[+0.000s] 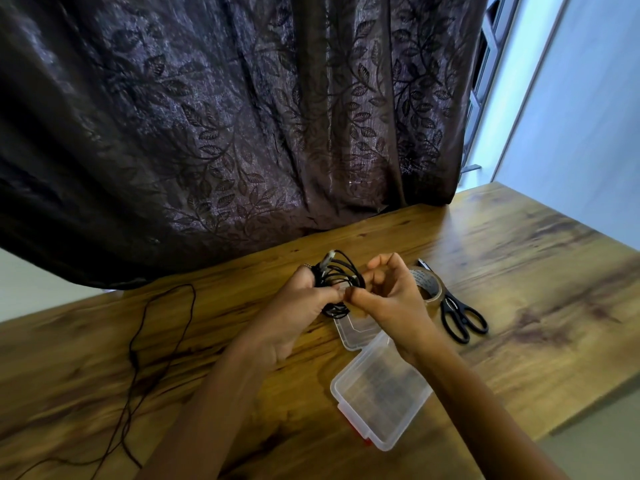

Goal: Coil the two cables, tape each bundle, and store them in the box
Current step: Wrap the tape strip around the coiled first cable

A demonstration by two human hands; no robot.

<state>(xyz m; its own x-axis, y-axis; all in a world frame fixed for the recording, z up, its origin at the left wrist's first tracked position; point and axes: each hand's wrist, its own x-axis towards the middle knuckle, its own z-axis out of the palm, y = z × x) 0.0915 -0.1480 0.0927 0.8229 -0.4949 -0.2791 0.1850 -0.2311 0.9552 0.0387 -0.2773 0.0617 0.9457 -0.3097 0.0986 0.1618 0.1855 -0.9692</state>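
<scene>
Left hand (304, 303) clenched on springy, light coil (341, 277), right hand (391, 296) pinching beside it; best gripped across all loops.

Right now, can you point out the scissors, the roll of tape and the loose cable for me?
scissors (462, 318): head view, on the black handles near the pivot.
roll of tape (428, 284): head view, on its clear outer band.
loose cable (138, 341): head view, on the thin dark strand lying on the table.
</scene>
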